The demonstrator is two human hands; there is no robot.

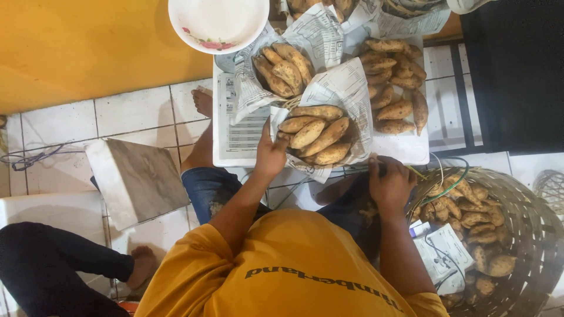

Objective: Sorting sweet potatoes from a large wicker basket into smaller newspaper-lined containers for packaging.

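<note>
My left hand (269,157) rests at the left rim of a small newspaper-lined basket (352,111) filled with several tan sweet potatoes (314,136), fingers closed on its edge. My right hand (390,183) lies on my knee, fingers curled, beside the rim of a large woven basket (531,202) that holds more sweet potatoes (476,218). Whether anything sits in its fingers is hidden. A second paper-lined basket of sweet potatoes (283,69) and a loose pile of them (395,88) lie farther out on a white tray (232,154).
A white bowl with a flower pattern (218,23) stands at the top. A marble slab (141,182) lies on the tiled floor at left. Another person's black-trousered leg and bare foot (140,265) sit at lower left. Thin cables (449,182) cross the big basket's rim.
</note>
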